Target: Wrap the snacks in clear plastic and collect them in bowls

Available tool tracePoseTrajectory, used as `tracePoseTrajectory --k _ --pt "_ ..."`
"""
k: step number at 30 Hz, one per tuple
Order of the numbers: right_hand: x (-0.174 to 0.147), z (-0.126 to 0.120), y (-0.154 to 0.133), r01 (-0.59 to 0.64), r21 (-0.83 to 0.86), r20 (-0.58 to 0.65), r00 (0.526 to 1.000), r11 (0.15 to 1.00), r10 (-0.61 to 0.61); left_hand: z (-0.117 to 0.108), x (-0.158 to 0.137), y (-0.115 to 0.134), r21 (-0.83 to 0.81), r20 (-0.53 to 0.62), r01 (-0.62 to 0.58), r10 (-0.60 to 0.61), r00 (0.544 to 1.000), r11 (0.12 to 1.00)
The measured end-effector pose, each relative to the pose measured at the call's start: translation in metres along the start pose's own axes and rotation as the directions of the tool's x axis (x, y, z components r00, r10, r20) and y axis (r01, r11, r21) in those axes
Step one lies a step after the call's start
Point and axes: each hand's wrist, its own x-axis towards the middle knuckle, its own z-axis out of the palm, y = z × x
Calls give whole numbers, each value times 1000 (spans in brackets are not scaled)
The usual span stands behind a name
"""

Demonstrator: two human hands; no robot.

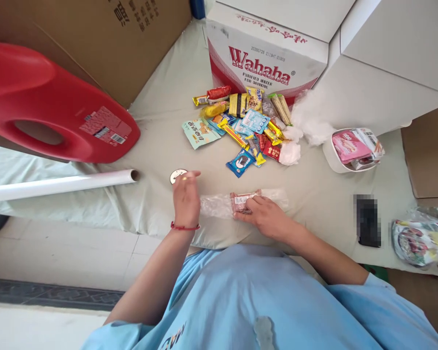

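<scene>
A small brown snack packet lies on a strip of clear plastic wrap near the table's front edge. My right hand grips the packet from the right, with fingers on its top and lower edge. At the left end of the wrap stands my left hand, a red cord on its wrist. One finger stretches to the right; the others are partly hidden. Just behind that hand is a round white disc, partly covered. Whether the left hand touches the disc or the wrap is unclear.
Beyond my hands lies a pile of wrapped snacks before a Wahaha carton. At left are a red jug and a white tube. A white tub of packets and a phone lie right.
</scene>
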Motion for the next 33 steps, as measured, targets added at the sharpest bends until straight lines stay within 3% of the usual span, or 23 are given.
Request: tracePoseTrajectory --k 2,5,7,10,13,16,19,21,23,25,27,28,29,33 --pt "-1 0 0 -15 22 -2 1000 1000 15 7 1 9 112 102 -99 88 991 989" --pt "-10 5 2 -66 116 -30 997 991 70 11 -15 8 249 359 -310 209 909 918" --pt "-20 10 4 -106 218 -65 990 970 123 4 -29 1 247 417 -339 217 883 908" --pt "-34 17 3 -145 356 -99 976 923 192 -16 -43 -1 195 401 -182 91 911 964" --pt "-37 19 0 -184 399 -91 967 898 239 -25 -52 20 63 419 72 -92 903 995" --pt "-31 19 -3 -210 403 -77 962 891 262 -9 -56 53 -196 473 158 -48 880 968" --pt "-30 18 1 -191 434 -89 964 881 252 22 -55 75 -280 496 -11 154 855 960" --pt "-35 17 6 -146 493 -127 963 857 238 40 -54 78 -206 525 -189 271 806 960" --pt "-42 17 10 -140 577 -189 936 805 298 51 -56 75 -105 561 -348 344 753 932" --pt "-49 18 14 -255 602 -261 833 757 488 56 -59 71 -9 588 -474 388 710 881" --pt "-52 19 17 -453 538 -310 678 711 667 56 -63 69 78 613 -570 411 675 818" --pt "-53 20 18 -537 487 -319 625 689 712 56 -65 69 117 627 -609 418 658 784" --pt "-53 20 20 -590 441 -311 606 676 732 55 -66 70 155 638 -644 422 644 749" --pt "-52 7 31 -580 469 -221 653 666 724 53 -70 74 276 657 -720 421 625 637"
